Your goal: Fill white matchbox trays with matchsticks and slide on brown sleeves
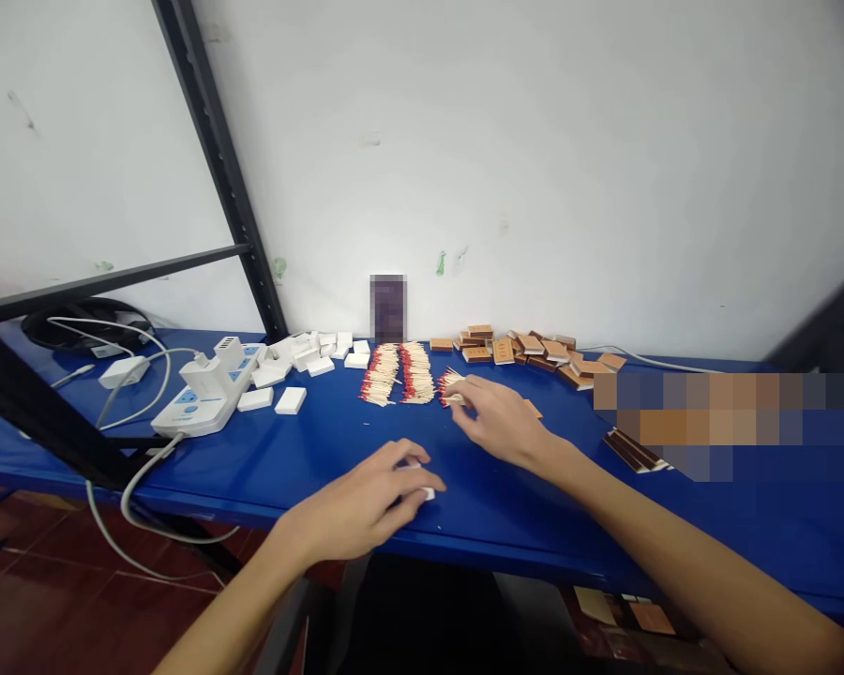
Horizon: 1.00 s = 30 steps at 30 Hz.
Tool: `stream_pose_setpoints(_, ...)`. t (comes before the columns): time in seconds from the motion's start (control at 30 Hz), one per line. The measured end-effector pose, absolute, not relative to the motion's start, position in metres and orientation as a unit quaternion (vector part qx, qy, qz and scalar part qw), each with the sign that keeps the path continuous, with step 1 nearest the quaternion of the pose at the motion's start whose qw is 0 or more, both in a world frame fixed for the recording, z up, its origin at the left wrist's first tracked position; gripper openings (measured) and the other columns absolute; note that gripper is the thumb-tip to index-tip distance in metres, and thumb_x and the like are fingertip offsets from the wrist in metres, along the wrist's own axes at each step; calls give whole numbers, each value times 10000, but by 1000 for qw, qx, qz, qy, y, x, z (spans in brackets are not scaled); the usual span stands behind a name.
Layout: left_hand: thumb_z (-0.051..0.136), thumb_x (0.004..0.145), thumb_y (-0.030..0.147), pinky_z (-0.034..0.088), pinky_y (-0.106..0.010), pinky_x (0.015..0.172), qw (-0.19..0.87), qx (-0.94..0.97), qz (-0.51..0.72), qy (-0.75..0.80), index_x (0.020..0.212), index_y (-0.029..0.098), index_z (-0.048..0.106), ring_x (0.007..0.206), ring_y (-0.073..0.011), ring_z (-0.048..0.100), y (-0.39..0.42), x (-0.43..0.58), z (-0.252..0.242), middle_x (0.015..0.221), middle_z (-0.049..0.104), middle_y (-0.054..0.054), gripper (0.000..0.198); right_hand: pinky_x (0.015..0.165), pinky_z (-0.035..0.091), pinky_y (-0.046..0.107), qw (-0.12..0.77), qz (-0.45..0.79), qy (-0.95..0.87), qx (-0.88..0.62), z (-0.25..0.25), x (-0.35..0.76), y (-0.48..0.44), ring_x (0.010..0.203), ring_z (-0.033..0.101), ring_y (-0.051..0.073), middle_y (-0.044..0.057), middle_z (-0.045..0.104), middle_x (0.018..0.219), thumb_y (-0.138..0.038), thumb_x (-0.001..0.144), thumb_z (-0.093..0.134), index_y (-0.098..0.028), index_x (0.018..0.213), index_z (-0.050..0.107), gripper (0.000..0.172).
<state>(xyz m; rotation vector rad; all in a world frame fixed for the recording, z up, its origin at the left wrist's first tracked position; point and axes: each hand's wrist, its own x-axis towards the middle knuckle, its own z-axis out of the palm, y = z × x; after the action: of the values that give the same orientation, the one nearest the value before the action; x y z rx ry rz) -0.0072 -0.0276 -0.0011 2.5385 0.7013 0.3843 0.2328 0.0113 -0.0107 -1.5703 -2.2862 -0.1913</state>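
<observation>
Near the front edge of the blue table, my left hand (372,497) is closed around a small white box (429,493), mostly hidden by the fingers. My right hand (496,417) reaches farther in, its fingers pinched at a small pile of red-tipped matches (450,382); whether any are gripped is hidden. Left of that pile, two long stacks of matches, one (416,373) beside the other (381,375), run away from me. Several white boxes (291,400) lie at the left, and several brown matchbox sleeves (503,351) are heaped at the back right.
A white power strip (203,403) with plugs and cables stands at the left by a black metal frame (218,141). Flat dark strips (633,452) lie at the right, next to a pixelated area. A pixelated dark object (388,307) leans against the wall.
</observation>
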Motion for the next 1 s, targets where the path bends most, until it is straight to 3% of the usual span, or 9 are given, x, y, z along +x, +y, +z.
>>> stream_pose_setpoints(0.2, 347, 1030, 368, 441, -298, 852, 256, 878, 249, 318, 1073, 223, 571, 915, -172, 579, -19, 29, -13, 1002, 618, -31, 270, 713, 407, 292, 118, -41, -810, -572, -24, 234, 35, 922, 640, 220, 92, 689, 1014, -201, 945, 443, -184, 998, 632, 197)
stream_pose_setpoints(0.37, 396, 1006, 450, 419, -264, 691, 300, 832, 301, 356, 1048, 215, 555, 710, -145, 557, -11, 30, -27, 783, 603, 18, 287, 764, 424, 275, 101, -25, -812, -574, -31, 251, 33, 978, 637, 206, 87, 689, 1053, -224, 985, 439, -192, 1072, 622, 206)
stream_pose_setpoints(0.43, 383, 1009, 453, 430, -269, 694, 301, 827, 305, 364, 1098, 219, 557, 706, -150, 570, -9, 28, -30, 790, 610, 16, 305, 780, 430, 280, 101, -22, -813, -573, -34, 251, 31, 982, 634, 207, 89, 684, 1063, -257, 1009, 415, -189, 1070, 620, 225)
stream_pose_setpoints(0.6, 388, 1009, 371, 440, -326, 872, 188, 844, 303, 400, 1061, 199, 636, 957, -205, 603, 3, 14, -30, 1028, 643, -57, 306, 781, 430, 295, 105, -23, -812, -574, -38, 247, 29, 959, 629, 217, 93, 659, 1064, -264, 1025, 382, -181, 1063, 594, 231)
stream_pose_setpoints(0.7, 398, 1004, 350, 444, -311, 807, 170, 841, 303, 415, 1009, 191, 664, 860, -185, 598, 11, 4, -28, 950, 640, -47, 310, 742, 430, 307, 104, -28, -810, -577, -37, 248, 29, 892, 629, 217, 103, 634, 1065, -267, 1027, 363, -176, 1063, 570, 228)
stream_pose_setpoints(0.87, 471, 967, 345, 396, -252, 639, 186, 771, 446, 415, 890, 180, 658, 692, -129, 527, 17, -9, -22, 830, 626, -9, 261, 751, 448, 322, 203, -47, -830, -517, -28, 238, 17, 827, 594, 198, 88, 594, 1015, -229, 1007, 387, -186, 973, 543, 165)
stream_pose_setpoints(1.0, 468, 965, 396, 323, -239, 543, 205, 721, 504, 428, 868, 178, 619, 557, -102, 399, 18, -15, -23, 635, 472, 38, 283, 732, 451, 301, 298, -12, -861, -413, -23, 213, -6, 818, 569, 182, 54, 588, 910, -207, 968, 439, -200, 909, 531, 110)
